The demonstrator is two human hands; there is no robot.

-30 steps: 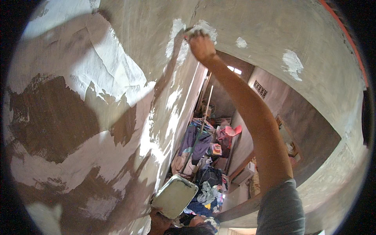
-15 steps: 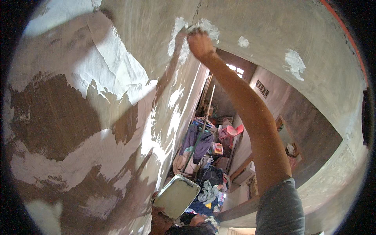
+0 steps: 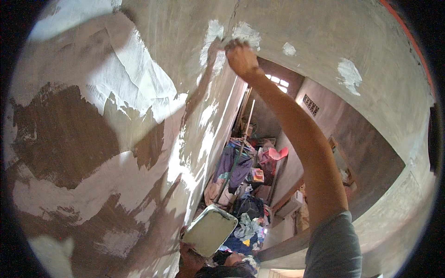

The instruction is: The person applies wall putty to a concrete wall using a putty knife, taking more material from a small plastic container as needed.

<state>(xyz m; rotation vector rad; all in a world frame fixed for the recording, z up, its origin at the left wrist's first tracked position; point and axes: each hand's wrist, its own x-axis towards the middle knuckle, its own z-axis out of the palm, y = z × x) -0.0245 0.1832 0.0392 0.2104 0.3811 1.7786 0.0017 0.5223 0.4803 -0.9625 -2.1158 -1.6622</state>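
Observation:
High up at the wall's corner, by the top of the opening, my right hand is closed with its knuckles toward the wall. What its fingers grip is hidden; only a thin edge seems to show beside them. White filler patches lie on the plaster just above it. Low in the picture, my left hand grips the side of a shallow rectangular tray with a pale, coated inside. The wall to the left carries broad, uneven white smears over brown-grey plaster.
Through the opening, clothes hang below a slanting pole, and a heap of fabric lies beneath. A pink-red object stands out among them. A thin crack runs up the wall above my right hand.
My right hand has slid slightly down and to the right, away from the upper filler patch. The tray in my left hand has stayed almost still.

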